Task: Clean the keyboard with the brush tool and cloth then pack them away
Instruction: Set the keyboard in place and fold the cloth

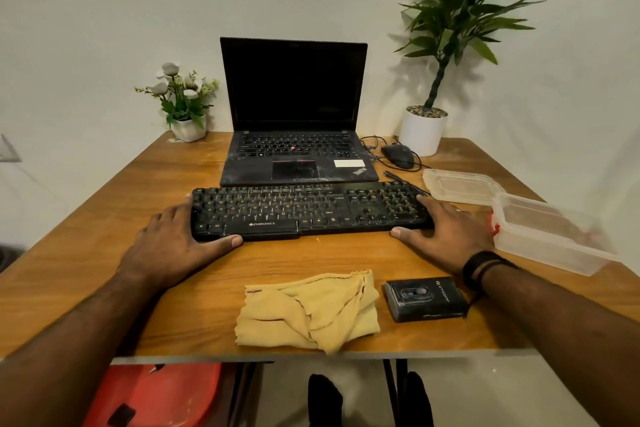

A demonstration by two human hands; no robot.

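Nearest the viewer, a yellow cloth (pixel 308 310) lies crumpled at the wooden table's (pixel 104 253) front edge, a small black box (pixel 425 298) just beside it; beyond, the black keyboard (pixel 308 211) sits before an open laptop (pixel 294 114); left hand (pixel 173 239) and right hand (pixel 446 229) clasp its two ends, fingers along the sides, thumbs along its front edge; a clear plastic container (pixel 550 236) and its lid (pixel 460 185) rest at right.

We see both forearms bare, no sleeves in sight; the left hand (pixel 173 239) wears nothing, the right hand (pixel 446 236) has a thin ring on one finger and black bands stacked around its wrist (pixel 485 269)
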